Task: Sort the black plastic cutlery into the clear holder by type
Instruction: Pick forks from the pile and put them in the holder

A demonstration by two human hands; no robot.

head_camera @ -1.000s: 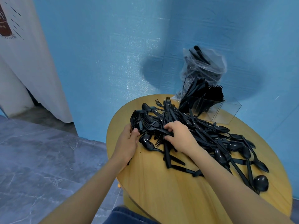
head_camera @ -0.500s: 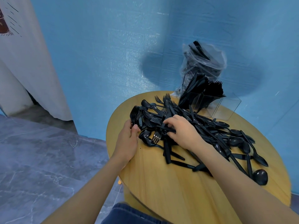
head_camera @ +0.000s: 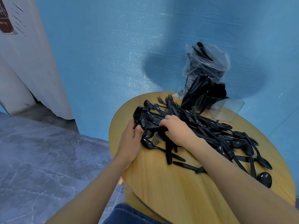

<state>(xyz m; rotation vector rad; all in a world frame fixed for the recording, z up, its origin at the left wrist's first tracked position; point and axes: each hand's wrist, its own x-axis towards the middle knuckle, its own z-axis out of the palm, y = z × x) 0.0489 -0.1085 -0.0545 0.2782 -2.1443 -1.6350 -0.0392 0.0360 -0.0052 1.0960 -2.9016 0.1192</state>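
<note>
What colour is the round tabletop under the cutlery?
Yellowish wood grain tabletop, seen in the head view.

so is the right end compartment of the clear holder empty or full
Empty: the clear holder's right end compartment shows only clear walls, while the others hold upright cutlery.

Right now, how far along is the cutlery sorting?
Partly done. The clear holder already has knives and forks standing in two compartments; its right compartment looks empty. In hand: the left hand holds a bunch of forks, and the right hand digs into the pile. Left: most of that mixed pile, including many spoons, lies unsorted on the table.
</note>
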